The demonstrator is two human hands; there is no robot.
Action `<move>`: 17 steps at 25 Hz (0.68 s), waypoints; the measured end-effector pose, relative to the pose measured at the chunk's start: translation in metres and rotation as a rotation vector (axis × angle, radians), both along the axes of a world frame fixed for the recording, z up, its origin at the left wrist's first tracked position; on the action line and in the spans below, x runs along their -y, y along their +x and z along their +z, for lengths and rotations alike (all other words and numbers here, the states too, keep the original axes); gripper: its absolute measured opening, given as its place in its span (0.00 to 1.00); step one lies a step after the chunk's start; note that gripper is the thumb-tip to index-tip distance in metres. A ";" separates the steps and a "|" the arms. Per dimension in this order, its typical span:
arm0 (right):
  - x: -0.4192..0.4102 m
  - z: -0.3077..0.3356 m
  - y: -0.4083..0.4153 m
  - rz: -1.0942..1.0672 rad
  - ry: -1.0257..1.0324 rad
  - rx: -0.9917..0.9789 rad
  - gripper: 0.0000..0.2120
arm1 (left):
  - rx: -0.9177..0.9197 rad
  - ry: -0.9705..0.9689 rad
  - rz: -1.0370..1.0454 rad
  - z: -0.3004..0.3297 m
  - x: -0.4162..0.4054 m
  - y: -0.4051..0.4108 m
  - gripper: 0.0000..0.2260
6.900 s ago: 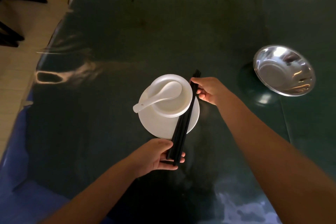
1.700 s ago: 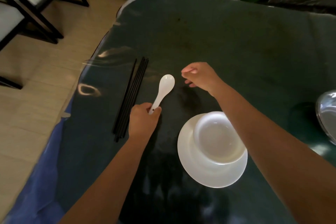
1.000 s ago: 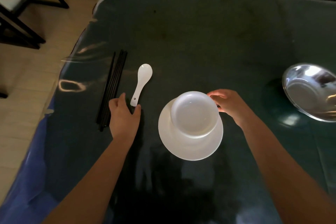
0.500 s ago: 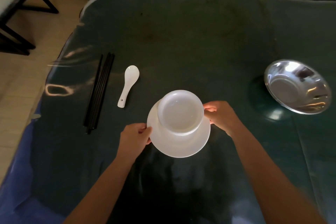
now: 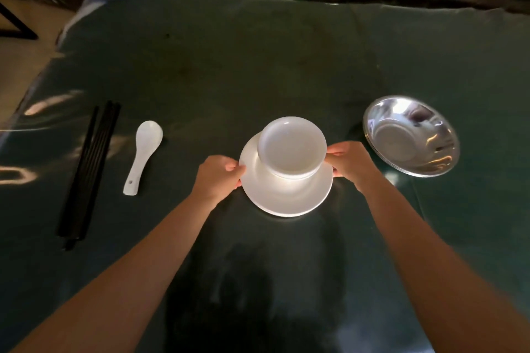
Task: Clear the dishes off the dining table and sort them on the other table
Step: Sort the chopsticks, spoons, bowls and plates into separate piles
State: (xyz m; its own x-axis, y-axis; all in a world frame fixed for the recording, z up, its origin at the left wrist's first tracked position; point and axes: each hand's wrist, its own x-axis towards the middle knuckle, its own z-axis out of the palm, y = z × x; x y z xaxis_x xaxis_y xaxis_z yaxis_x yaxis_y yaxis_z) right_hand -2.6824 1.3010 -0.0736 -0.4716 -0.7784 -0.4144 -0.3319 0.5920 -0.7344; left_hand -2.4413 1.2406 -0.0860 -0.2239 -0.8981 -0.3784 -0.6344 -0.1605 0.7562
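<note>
I see my left hand [image 5: 219, 178] and right hand [image 5: 351, 163] each with a grip pinching the white plate [image 5: 286, 195] rim, white bowl [image 5: 291, 149] on it, mid bench [image 5: 258, 51], spoon [image 5: 142, 156] and chopsticks [image 5: 87, 172] left, steel dish [image 5: 411, 135] right

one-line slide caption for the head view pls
Both hands, left hand and right hand, grip white plate bearing bowl; spoon, chopsticks alongside.
</note>
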 end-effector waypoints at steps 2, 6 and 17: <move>0.005 0.000 -0.007 -0.002 0.003 -0.012 0.07 | 0.030 -0.022 -0.039 0.003 0.009 -0.007 0.11; 0.003 0.006 -0.007 0.069 0.047 -0.042 0.11 | 0.046 0.005 -0.082 0.004 0.016 -0.007 0.09; 0.010 0.033 0.028 -0.008 -0.088 -0.158 0.13 | -0.205 0.057 -0.085 0.040 0.025 -0.025 0.12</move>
State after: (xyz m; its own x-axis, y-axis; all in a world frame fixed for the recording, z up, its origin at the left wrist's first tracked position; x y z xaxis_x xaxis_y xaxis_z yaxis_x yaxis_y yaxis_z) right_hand -2.6540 1.2911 -0.0410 -0.5315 -0.8045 -0.2650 -0.4432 0.5307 -0.7225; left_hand -2.4666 1.2159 -0.0461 -0.3751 -0.8514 -0.3666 -0.4815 -0.1591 0.8619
